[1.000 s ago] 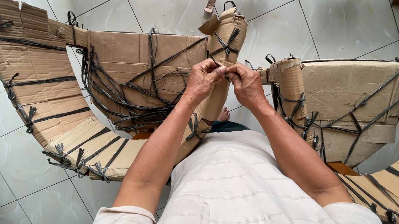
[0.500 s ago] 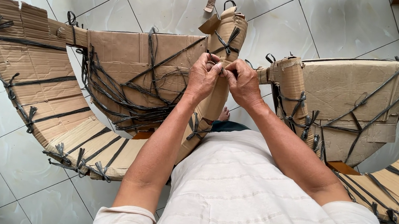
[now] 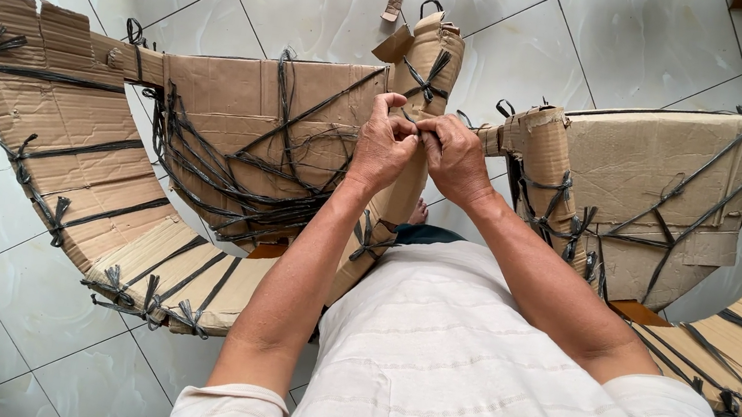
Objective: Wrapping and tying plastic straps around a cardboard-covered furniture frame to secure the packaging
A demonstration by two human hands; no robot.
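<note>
Centrally: left hand (image 3: 382, 147) and right hand (image 3: 456, 156), fingertips pinching black strap (image 3: 429, 77) ends against upright cardboard-wrapped post (image 3: 432, 52); hands touching.

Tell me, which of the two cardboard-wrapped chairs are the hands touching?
The left chair. Both the left hand and the right hand pinch the black string at its upright post, while the right chair stands beside them, untouched.
</note>
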